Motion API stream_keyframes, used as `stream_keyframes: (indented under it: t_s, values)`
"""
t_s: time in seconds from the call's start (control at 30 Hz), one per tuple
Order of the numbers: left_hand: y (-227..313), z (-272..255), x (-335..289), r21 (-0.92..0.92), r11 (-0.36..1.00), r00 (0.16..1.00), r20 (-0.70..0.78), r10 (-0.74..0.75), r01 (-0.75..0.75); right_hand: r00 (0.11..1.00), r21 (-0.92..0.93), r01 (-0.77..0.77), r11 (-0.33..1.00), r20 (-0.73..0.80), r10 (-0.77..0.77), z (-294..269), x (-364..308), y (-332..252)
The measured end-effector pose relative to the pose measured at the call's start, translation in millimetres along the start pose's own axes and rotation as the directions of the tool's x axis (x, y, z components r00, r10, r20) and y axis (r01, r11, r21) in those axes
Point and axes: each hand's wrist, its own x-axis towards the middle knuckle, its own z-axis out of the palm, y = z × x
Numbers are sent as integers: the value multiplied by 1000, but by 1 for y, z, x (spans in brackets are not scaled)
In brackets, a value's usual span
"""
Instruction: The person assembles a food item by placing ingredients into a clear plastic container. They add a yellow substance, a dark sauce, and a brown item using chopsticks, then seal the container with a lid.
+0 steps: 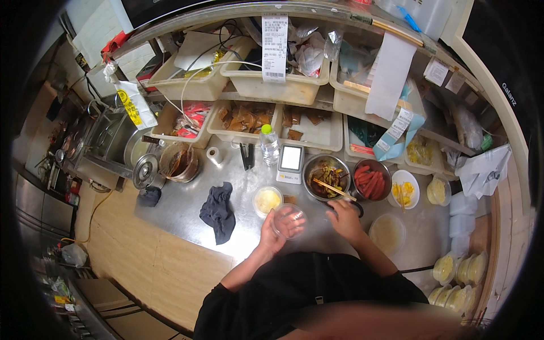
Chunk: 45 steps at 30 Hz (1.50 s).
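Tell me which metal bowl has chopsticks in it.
The left metal bowl, its chopsticks slanting toward the right hand; the other metal bowl holds only red food.

Glossy metal, dull cloth

Light glares off the smooth silver metal surface [182,211], and the round clear plastic tub [289,223] gleams too; the crumpled dark-grey cloth [217,212] looks soft, matt; slim pale wooden chopsticks [339,191], dull; the long white paper slip [275,48], flat matt.

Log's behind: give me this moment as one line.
left hand: holding clear plastic lid or tub | right hand: near steel bowl | nearby: white scale, red sausages
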Motion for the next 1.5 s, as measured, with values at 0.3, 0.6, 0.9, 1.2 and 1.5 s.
stream_keyframes:
  t_s: [0.3,0.6,0.9,1.2,1.5]
  values:
    - [-4,-5,2,44,996,997,2,-79,79,913,342,227,912,252,-322,5,0,-28]
    - [-7,-7,4,87,986,990,-26,-140,142,864,377,246,893,333,-379,14,-1,-22]
    - [-4,-14,-1,155,982,993,-58,-99,107,964,651,-260,713,126,236,77,-34,43]
    - [-9,-6,-6,195,974,985,-150,-89,118,593,979,-196,-48,157,790,74,-16,114]
    - [-11,-3,0,207,970,983,-159,-94,127,799,875,-113,470,-202,567,87,42,93]
